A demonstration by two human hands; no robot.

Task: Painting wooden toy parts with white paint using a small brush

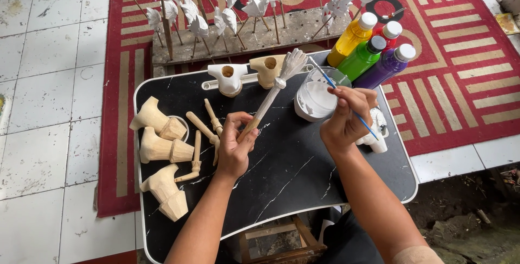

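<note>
Left hand grasps a white-coated carved piece by its stick; right hand pinches a brush. Bare wooden parts wait left; painted ones dry far.

Bare black tray between the hands; wooden carvings crowd left, paint bottles behind.

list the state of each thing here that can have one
left hand: closed on the stick of a carved piece
carved piece: held tilted, head coated white
right hand: gripping a thin brush
brush: tip dipped in the cup
cup: open, white paint inside
paint bottles: capped, lying tilted
wooden pieces: unpainted, lying on the tray
</note>
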